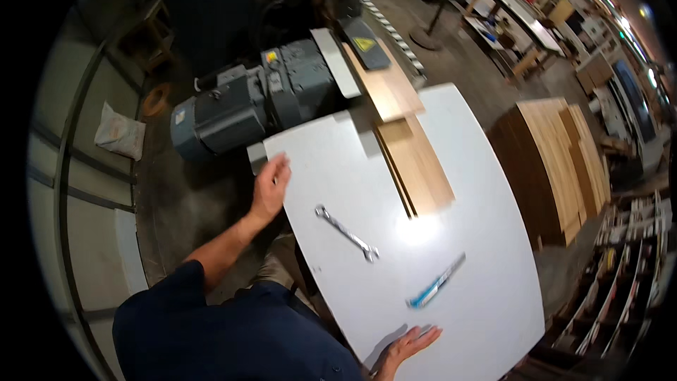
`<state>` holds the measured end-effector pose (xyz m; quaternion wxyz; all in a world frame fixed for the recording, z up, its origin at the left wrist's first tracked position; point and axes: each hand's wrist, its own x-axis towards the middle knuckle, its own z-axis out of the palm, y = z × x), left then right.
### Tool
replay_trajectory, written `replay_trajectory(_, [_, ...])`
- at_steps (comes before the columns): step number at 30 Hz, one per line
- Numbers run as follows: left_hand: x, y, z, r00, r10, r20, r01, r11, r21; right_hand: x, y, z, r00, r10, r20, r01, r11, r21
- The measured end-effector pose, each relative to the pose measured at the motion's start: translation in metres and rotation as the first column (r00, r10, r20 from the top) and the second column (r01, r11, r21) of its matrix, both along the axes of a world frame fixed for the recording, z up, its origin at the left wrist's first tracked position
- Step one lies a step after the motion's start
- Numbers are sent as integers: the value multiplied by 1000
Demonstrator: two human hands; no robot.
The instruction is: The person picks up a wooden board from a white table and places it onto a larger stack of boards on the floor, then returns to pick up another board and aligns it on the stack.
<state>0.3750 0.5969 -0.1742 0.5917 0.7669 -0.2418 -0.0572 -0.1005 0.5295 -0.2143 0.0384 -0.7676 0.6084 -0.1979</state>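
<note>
Currently, left hand [270,189] at left edge of white surface [486,233], fingers loosely bent, gripping nothing; contact with edge hard to tell. Right hand [407,347] over near part of surface, fingers extended, slightly apart, near slim blue-and-grey tool [427,293], somewhat blurred. Metal wrench [344,231] lying slantwise on surface, between left hand and blue-and-grey tool. Pale wooden boards [417,162] toward far end, grey motor [229,109] to their left.
</note>
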Motion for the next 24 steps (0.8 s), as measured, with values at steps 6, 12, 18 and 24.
replay_trajectory(6, [-228,17,-6,846,-469,252,370,858,356,-193,4,-9,969,-244,35,239,964,114])
replay_trajectory(12, [-366,53,-16,694,-691,199,508,667,546,-286,-8,-5,946,-139,-294,169,982,81])
replay_trajectory(18, [-428,61,-37,758,-573,310,330,748,576,-303,-8,-26,965,-116,-236,124,992,21])
replay_trajectory(24, [-523,76,-39,849,-413,329,170,804,570,-302,-10,-15,984,13,-179,0,997,73])
